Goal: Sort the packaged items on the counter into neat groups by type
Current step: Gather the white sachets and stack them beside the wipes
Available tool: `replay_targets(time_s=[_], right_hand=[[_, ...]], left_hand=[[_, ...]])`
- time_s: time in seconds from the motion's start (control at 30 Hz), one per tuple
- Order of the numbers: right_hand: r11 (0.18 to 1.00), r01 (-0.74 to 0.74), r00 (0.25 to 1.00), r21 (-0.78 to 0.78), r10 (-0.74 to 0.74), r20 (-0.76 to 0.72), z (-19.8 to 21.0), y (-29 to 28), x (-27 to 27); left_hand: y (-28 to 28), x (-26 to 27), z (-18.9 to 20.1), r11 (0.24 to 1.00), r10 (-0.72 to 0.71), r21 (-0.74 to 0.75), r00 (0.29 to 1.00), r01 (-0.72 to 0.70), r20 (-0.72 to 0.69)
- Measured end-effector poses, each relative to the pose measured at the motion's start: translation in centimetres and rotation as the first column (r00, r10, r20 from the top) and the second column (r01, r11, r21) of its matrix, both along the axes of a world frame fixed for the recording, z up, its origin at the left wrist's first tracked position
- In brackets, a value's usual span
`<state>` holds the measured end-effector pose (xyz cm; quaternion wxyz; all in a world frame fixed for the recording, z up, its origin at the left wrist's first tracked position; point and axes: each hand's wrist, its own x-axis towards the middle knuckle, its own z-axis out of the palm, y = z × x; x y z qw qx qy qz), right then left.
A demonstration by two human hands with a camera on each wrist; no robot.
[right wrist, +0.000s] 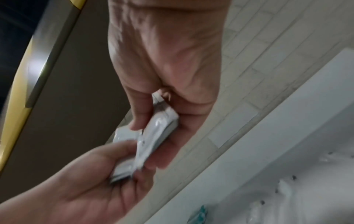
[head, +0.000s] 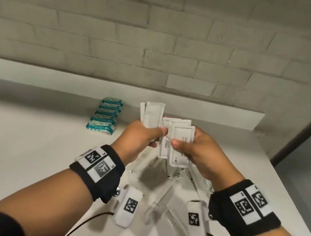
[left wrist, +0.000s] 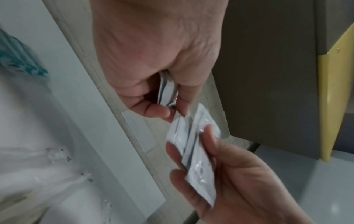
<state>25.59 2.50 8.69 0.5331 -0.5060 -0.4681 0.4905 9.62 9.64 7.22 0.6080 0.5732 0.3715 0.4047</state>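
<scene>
In the head view my left hand (head: 147,135) grips a bunch of long plain white sachets (head: 153,115) that stick up above its fingers. My right hand (head: 197,147) holds a stack of white printed packets (head: 180,142), thumb on the front. The two hands meet above the counter, and my left thumb touches the edge of the printed stack. The left wrist view shows the thin sachets (left wrist: 166,91) pinched in my left hand (left wrist: 153,60) and the packets (left wrist: 197,159) in my right hand (left wrist: 239,174). The right wrist view, which is blurred, shows the packets (right wrist: 161,125) in my right hand (right wrist: 162,60).
A tidy row of teal packets (head: 105,115) lies at the back left of the white counter (head: 22,147). Several clear plastic-wrapped items (head: 160,197) lie scattered under my hands. A raised ledge (head: 54,78) and a brick wall stand behind; the counter's edge runs down the right.
</scene>
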Motion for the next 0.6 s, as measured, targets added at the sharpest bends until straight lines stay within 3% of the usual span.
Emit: replay_targets(time_s=[0.1,0.2,0.27,0.33,0.37,0.43,0.5,0.53,0.6], right_hand=[[0.985,0.160,0.976,0.062,-0.149,-0.162,-0.5,0.6,-1.1],[0.976,0.215,0.944,0.022,-0.202,-0.261,-1.2,0.9,-0.9],[0.971,0.237,0.966,-0.005,-0.237,-0.103,-1.4,0.8,-0.3],[0.969,0.237,0.942,0.074,-0.248,0.228,-0.9,0.6,0.7],[0.974,0.192,0.890,0.122,-0.225,0.397,-0.3,0.5,1.4],[0.995,-0.029,0.757,0.094,-0.040,0.653,1.3,0.4,2.0],[0.969,-0.224,0.634,-0.101,0.224,0.740,2.5,0.5,1.3],[0.951,-0.255,0.578,-0.178,0.297,0.760,2.7,0.5,0.7],[0.956,-0.190,0.541,-0.224,0.292,0.789,1.9,0.9,0.1]], left_hand=[[-0.2,0.3,0.0,0.996,-0.074,-0.048,0.989,0.081,0.124],[-0.5,-0.3,-0.6,0.994,-0.106,-0.041,0.994,0.105,-0.012],[-0.3,-1.0,-0.8,0.998,-0.056,-0.038,0.995,0.053,-0.086],[0.4,-1.8,-0.7,0.997,-0.071,-0.039,0.983,0.065,-0.172],[0.7,-2.1,-0.5,0.993,-0.114,-0.036,0.966,0.109,-0.232],[1.1,-2.6,0.1,0.975,-0.217,-0.028,0.919,0.220,-0.329],[0.9,-2.4,0.8,0.953,-0.290,-0.018,0.896,0.301,-0.336],[0.8,-2.3,1.1,0.948,-0.309,-0.021,0.900,0.318,-0.306],[0.7,-1.9,1.3,0.949,-0.313,-0.046,0.927,0.310,-0.205]])
